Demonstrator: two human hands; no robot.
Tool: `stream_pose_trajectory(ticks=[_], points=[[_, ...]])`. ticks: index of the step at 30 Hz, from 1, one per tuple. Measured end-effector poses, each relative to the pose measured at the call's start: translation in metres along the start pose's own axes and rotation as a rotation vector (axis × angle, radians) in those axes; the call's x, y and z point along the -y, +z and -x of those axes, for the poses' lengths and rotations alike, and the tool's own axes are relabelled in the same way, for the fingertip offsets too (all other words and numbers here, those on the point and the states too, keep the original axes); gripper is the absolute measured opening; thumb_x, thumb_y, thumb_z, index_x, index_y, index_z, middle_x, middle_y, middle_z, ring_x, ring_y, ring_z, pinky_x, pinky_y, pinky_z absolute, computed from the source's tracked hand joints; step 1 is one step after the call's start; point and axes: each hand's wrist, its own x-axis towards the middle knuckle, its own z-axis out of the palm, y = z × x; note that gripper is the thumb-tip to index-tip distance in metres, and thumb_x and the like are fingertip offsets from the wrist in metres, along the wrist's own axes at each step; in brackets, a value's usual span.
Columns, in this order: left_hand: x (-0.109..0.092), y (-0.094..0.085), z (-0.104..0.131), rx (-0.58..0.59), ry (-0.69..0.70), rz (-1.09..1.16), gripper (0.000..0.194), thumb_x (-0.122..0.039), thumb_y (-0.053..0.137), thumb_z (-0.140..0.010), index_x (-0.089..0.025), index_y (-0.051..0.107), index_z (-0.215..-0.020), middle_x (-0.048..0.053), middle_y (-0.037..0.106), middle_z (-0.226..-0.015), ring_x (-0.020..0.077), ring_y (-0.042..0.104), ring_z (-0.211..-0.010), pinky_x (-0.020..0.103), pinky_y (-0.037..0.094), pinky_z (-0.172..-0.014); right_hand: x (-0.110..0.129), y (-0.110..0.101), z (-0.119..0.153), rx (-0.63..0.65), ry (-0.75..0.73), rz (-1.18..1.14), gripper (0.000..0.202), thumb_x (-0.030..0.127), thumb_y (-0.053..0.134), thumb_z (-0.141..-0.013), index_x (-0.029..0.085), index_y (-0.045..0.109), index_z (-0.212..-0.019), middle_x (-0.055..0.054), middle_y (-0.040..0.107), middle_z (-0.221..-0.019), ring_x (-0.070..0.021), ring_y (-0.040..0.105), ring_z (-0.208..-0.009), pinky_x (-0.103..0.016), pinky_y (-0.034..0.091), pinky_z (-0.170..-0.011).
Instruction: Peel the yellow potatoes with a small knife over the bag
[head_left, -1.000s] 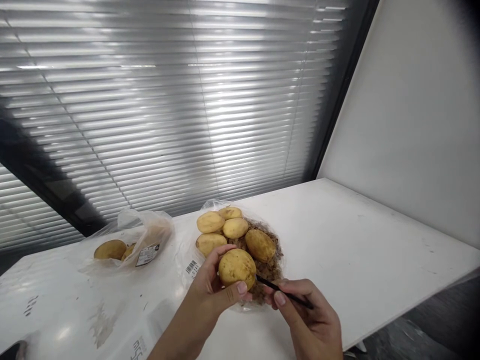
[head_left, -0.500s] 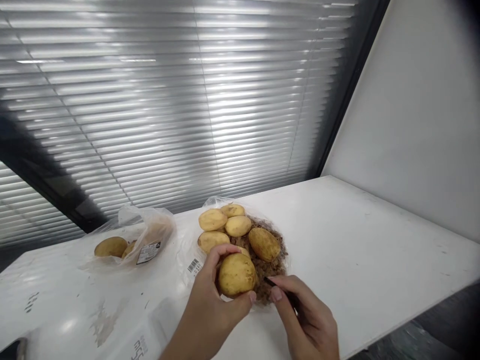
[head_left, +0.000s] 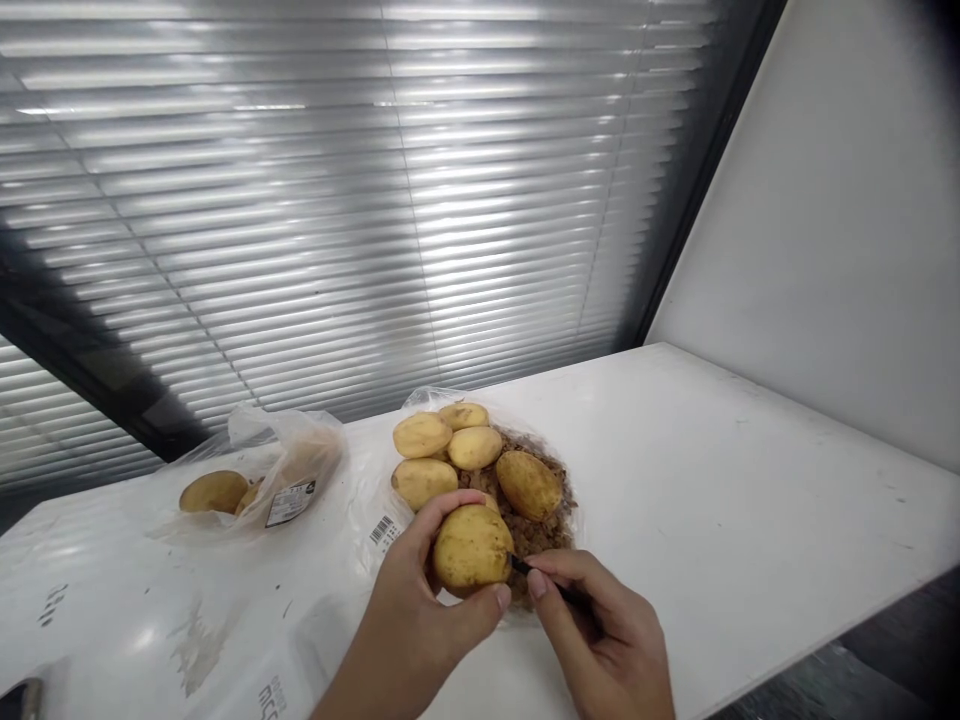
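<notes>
The left hand [head_left: 431, 605] is grasping a yellow potato [head_left: 471, 548], with the fingers curling round its far side and the thumb lying along its near side. The right hand [head_left: 604, 630] is pinching a thin black tool [head_left: 520, 566] between thumb and fingers, and most of the tool is hiding inside that hand. The tool's tip is pointing left and sitting at the right edge of the yellow potato; how deep it is going, one cannot tell. The yellow potato is being held up in front of a heap of brown scraps [head_left: 551, 530], which is lying on a clear plastic sheet [head_left: 364, 535] with a barcode [head_left: 382, 531] showing at its left. Four pale potatoes [head_left: 422, 435] are clustering at the far left of the heap, and a darker potato [head_left: 529, 486] is resting on the scraps to their right. Another pale piece [head_left: 491, 503] is peeping out just behind the yellow potato, largely covered.

Farther left, a plastic bag [head_left: 313, 450] with a printed label [head_left: 291, 503] is lying on the white bench [head_left: 720, 510], and a brown potato [head_left: 214, 492] is showing at its left end. A dark object [head_left: 22, 700] is poking in at the lower left corner. Beyond the bench, slatted blinds [head_left: 465, 220] are covering the window, and a plain wall [head_left: 840, 250] is standing on the right.
</notes>
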Motion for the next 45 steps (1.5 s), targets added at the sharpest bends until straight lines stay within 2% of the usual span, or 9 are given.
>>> stream_pose_trajectory(ticks=[4,12,15,19,25,29,34,39,45], points=[[0.0004,0.0012,-0.0015,-0.016,-0.003,-0.021,0.052,-0.020,0.079,-0.070,-0.028,0.063,-0.119,0.005,0.068,-0.115,0.0281,0.062,-0.107,0.034,0.054,-0.084,0.0012,-0.0004,-0.0018,0.034,0.058,-0.065,0.024,0.042,0.069,-0.086,0.021,0.074,-0.076,0.000,0.067,-0.065,-0.0124,0.062,-0.060,-0.018,0.050,-0.059],[0.0005,-0.0018,0.0002,0.027,0.032,-0.065,0.058,-0.019,0.074,-0.073,-0.030,0.056,-0.127,0.005,0.059,-0.135,0.0287,0.058,-0.121,0.039,0.047,-0.101,-0.0013,-0.0037,-0.0016,0.081,0.090,-0.072,0.020,0.038,0.068,-0.087,0.022,0.074,-0.075,0.000,0.069,-0.070,-0.0128,0.061,-0.064,-0.019,0.048,-0.061],[-0.0012,-0.0026,0.0022,0.022,0.018,-0.067,0.057,-0.018,0.071,-0.075,-0.031,0.048,-0.126,0.004,0.061,-0.126,0.0235,0.061,-0.107,0.037,0.050,-0.091,-0.0014,-0.0040,-0.0015,0.071,0.084,-0.063,0.019,0.036,0.069,-0.086,0.023,0.075,-0.074,0.000,0.069,-0.070,-0.0123,0.059,-0.063,-0.019,0.046,-0.061],[-0.0015,-0.0031,0.0032,0.070,0.004,-0.014,0.044,-0.021,0.071,-0.077,-0.029,0.049,-0.114,0.002,0.060,-0.118,0.0180,0.058,-0.092,0.031,0.051,-0.078,0.0011,-0.0025,-0.0018,0.092,0.156,-0.124,0.024,0.043,0.070,-0.084,0.022,0.073,-0.073,0.001,0.066,-0.066,-0.0122,0.056,-0.062,-0.020,0.044,-0.061],[0.0008,-0.0030,0.0016,0.078,-0.065,-0.005,0.045,-0.028,0.068,-0.079,-0.028,0.051,-0.120,-0.002,0.058,-0.091,0.0144,0.051,-0.074,0.028,0.047,-0.067,0.0044,-0.0011,-0.0016,0.102,0.243,-0.165,0.037,0.056,0.072,-0.080,0.020,0.071,-0.072,0.003,0.058,-0.057,-0.0100,0.047,-0.055,-0.021,0.039,-0.056],[0.0019,-0.0011,-0.0004,0.034,-0.061,-0.013,0.044,-0.028,0.066,-0.080,-0.028,0.049,-0.120,-0.003,0.056,-0.087,0.0129,0.050,-0.070,0.025,0.046,-0.060,0.0040,-0.0006,-0.0013,0.090,0.252,-0.142,0.040,0.058,0.072,-0.079,0.019,0.069,-0.071,0.004,0.054,-0.055,-0.0092,0.043,-0.054,-0.021,0.035,-0.055],[0.0017,0.0011,-0.0027,0.014,-0.086,-0.024,0.041,-0.030,0.067,-0.080,-0.027,0.047,-0.115,-0.003,0.056,-0.089,0.0112,0.051,-0.064,0.022,0.042,-0.050,0.0059,0.0026,-0.0007,0.079,0.233,-0.160,0.036,0.055,0.072,-0.081,0.020,0.070,-0.073,0.003,0.059,-0.058,-0.0101,0.050,-0.056,-0.021,0.039,-0.057],[-0.0004,0.0029,-0.0031,-0.008,-0.076,-0.024,0.040,-0.032,0.068,-0.081,-0.026,0.051,-0.116,-0.003,0.058,-0.085,0.0105,0.049,-0.062,0.022,0.040,-0.049,0.0070,0.0043,0.0005,0.040,0.239,-0.176,0.032,0.053,0.073,-0.080,0.021,0.072,-0.074,0.003,0.060,-0.062,-0.0113,0.054,-0.059,-0.021,0.042,-0.060],[-0.0004,0.0025,-0.0036,-0.011,-0.065,-0.017,0.043,-0.033,0.069,-0.080,-0.025,0.053,-0.119,-0.004,0.057,-0.078,0.0126,0.050,-0.066,0.022,0.043,-0.053,0.0078,0.0021,-0.0005,0.046,0.282,-0.131,0.036,0.054,0.072,-0.079,0.020,0.070,-0.070,0.003,0.055,-0.057,-0.0107,0.045,-0.055,-0.022,0.035,-0.056]])
